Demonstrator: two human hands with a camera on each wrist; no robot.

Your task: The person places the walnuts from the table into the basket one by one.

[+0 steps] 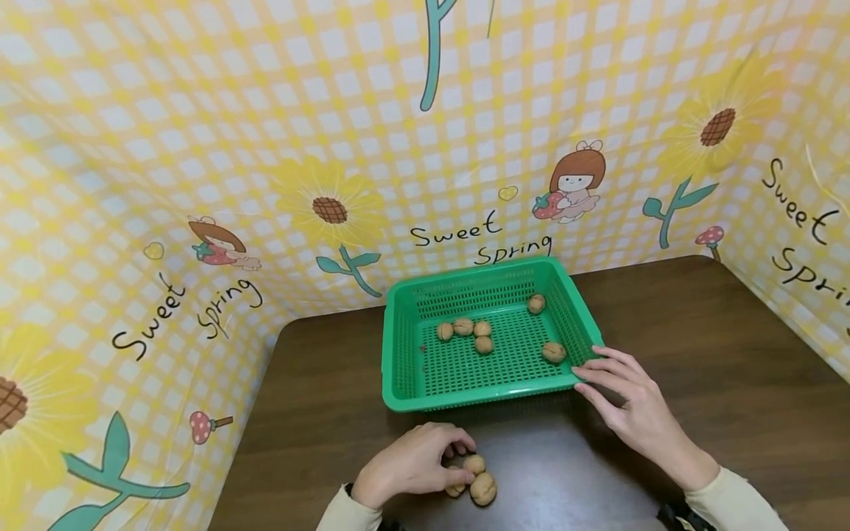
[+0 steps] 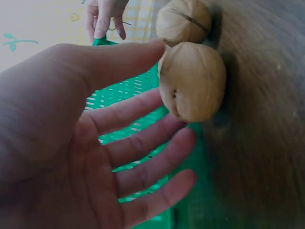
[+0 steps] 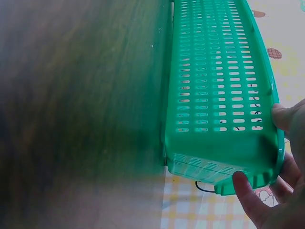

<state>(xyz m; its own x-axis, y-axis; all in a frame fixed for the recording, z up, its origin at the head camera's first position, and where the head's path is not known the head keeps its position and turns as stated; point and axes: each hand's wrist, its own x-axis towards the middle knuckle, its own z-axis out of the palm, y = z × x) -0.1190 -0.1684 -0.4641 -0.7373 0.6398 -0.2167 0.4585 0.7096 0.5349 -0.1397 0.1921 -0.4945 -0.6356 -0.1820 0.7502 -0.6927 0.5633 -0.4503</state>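
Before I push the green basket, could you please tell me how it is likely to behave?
The green basket is probably light, given its thin, perforated walls. Its broad, low shape should resist tipping. The loose, rounded walnuts inside may roll.

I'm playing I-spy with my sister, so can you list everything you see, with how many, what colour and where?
Table: 1, dark brown, across the bottom half
Patterned cloth: at least 1, yellow-and-white checks with sunflowers, girls and writing, behind and beside the table
Basket: 1, green, on the table
Walnuts in the basket: 6, light brown, four bunched, two apart towards the right
Loose walnuts: 3, light brown, on the table before the basket, one partly covered
Sleeves: 2, cream, bottom edge
Left hand: 1, bare, at the loose walnuts
Right hand: 1, bare, holding the basket's near right corner
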